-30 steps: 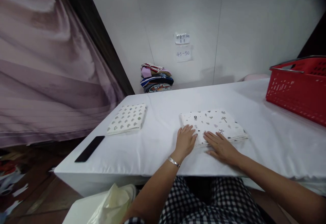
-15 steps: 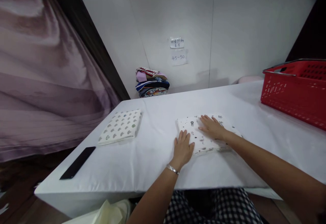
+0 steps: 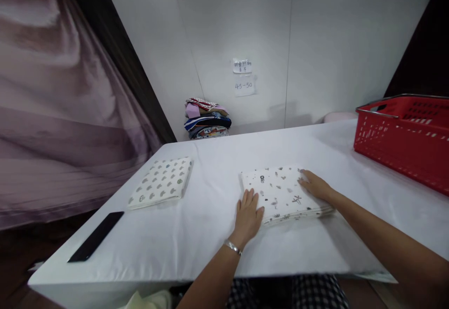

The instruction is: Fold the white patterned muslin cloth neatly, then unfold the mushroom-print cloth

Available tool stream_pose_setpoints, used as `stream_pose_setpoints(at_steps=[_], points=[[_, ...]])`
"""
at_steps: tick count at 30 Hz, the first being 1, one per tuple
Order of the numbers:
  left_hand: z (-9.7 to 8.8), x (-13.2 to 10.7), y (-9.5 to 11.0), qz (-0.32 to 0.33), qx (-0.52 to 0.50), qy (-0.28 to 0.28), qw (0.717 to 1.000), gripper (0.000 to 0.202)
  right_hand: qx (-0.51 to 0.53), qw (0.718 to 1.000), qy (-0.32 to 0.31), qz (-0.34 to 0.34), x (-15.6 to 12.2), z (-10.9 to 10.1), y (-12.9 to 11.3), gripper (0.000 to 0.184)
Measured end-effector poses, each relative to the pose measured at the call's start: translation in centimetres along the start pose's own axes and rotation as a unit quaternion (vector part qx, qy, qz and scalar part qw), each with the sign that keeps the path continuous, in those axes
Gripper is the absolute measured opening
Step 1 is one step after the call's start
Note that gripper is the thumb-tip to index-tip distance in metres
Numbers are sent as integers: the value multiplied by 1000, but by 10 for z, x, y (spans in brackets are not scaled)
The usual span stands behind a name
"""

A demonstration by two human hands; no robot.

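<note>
A folded white cloth (image 3: 280, 192) with small grey and black plant and bird prints lies flat on the white-covered table (image 3: 210, 243) in front of me. My left hand (image 3: 248, 213), with a silver bracelet at the wrist, rests with fingers spread at the cloth's left front corner. At the cloth's right side, my right hand (image 3: 315, 186) lies with its fingers stretched over the edge. Farther left sits a second folded white cloth (image 3: 162, 182) with grey tree-like prints, apart from both hands.
A black flat object (image 3: 96, 237) lies near the table's left edge. The red plastic basket (image 3: 403, 140) stands at the right. Behind the table is a stack of folded fabrics (image 3: 207, 119) by the wall, under paper notes (image 3: 244, 85). A pink curtain (image 3: 70, 112) hangs at the left.
My right hand has slid from the middle of the printed cloth to its right edge, uncovering more of the print. My left hand stays at the left corner. The view has shifted slightly.
</note>
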State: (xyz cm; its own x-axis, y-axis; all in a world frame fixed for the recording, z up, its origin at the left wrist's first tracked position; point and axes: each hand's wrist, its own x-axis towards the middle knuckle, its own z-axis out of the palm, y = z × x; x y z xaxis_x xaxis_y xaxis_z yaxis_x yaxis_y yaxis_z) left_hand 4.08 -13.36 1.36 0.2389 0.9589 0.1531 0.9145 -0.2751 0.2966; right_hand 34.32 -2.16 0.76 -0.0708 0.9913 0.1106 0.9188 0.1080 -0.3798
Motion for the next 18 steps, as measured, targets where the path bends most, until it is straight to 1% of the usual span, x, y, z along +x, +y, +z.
stream_pose_setpoints(at_steps=[3, 5, 8, 10, 13, 16, 18], points=[[0, 0, 1, -14, -25, 4, 1000, 48, 52, 997, 0, 61, -17, -3, 17, 64], [-1, 0, 2, -39, -47, 19, 998, 49, 73, 993, 10, 90, -28, -3, 24, 67], [-4, 2, 7, -111, -82, 46, 989, 50, 99, 989, 30, 107, -39, -2, 31, 68], [-7, 6, 9, -166, -107, 53, 979, 52, 111, 988, 33, 107, -42, 0, 34, 69], [-13, 14, 9, -232, -172, 38, 957, 62, 115, 987, 21, 110, -39, 1, 34, 71], [-16, 22, 4, -282, -265, 4, 922, 68, 137, 982, -2, 127, -36, 2, 33, 75], [-14, 25, -1, -308, -315, -11, 898, 69, 165, 977, -14, 133, -36, 3, 34, 77]])
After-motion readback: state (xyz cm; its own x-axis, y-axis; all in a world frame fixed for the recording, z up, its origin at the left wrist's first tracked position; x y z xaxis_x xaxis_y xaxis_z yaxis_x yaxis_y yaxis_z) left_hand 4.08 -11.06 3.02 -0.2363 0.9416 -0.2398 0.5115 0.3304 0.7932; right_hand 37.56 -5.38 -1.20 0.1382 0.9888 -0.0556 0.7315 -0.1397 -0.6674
